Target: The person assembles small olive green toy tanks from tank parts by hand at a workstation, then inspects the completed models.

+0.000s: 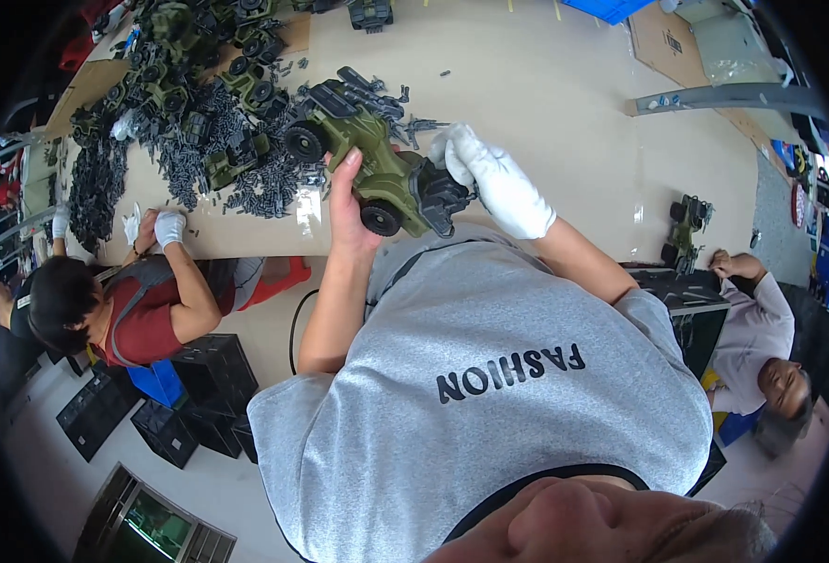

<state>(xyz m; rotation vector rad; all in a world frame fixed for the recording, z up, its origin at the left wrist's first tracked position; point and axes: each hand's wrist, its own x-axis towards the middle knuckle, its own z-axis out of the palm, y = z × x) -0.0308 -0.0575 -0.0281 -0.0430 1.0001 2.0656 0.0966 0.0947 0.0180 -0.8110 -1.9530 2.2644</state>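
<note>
My bare left hand [349, 211] grips an olive-green toy military vehicle [382, 174] from below and the side, thumb along its body. The toy is tilted above the near edge of the table, with chunky black wheels and a dark grey piece at its right end. Against that end is my right hand [508, 188] in a white glove, its fingers curled together. Whatever is between those fingers is hidden. Just beyond the toy, small grey toy-gun parts [424, 125] lie on the table.
A heap of small grey parts [180, 141] and green toy vehicles [245, 84] covers the table's left side. Another toy vehicle [685, 230] stands at the right edge near a co-worker's hand [736, 265]. A grey metal bar [715, 98] crosses the right side. Another co-worker [142, 305] works at left.
</note>
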